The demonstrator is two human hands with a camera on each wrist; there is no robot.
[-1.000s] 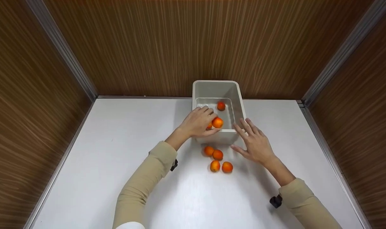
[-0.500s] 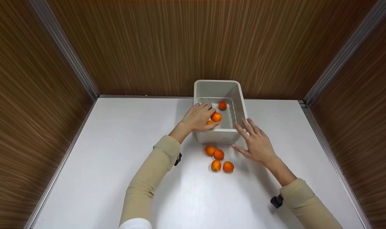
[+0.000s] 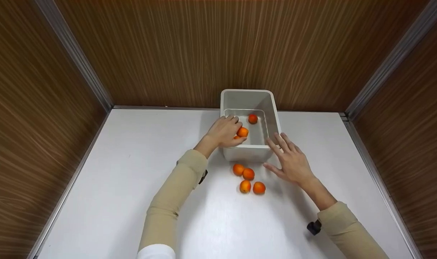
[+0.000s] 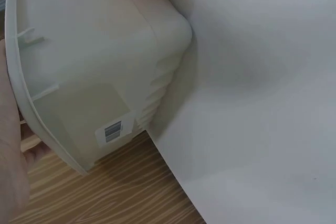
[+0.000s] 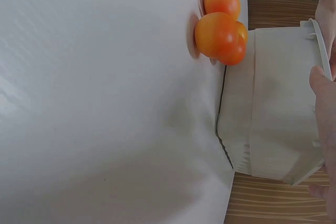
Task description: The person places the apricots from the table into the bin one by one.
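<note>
Left hand [image 3: 224, 132] is curled around a small round orange fruit [image 3: 242, 132] inside the white rectangular plastic bin [image 3: 272, 104] (against the back wall). Right hand [image 3: 291, 162], fingers spread loose, touches the bin's near right corner; white tabletop [image 3: 114, 187] is wide open leftward.

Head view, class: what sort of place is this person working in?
Probably a purpose-built recording booth, not a kitchen: a bare white table boxed in by wood-grain wall panels, holding only a white bin and some small orange fruits.
</note>
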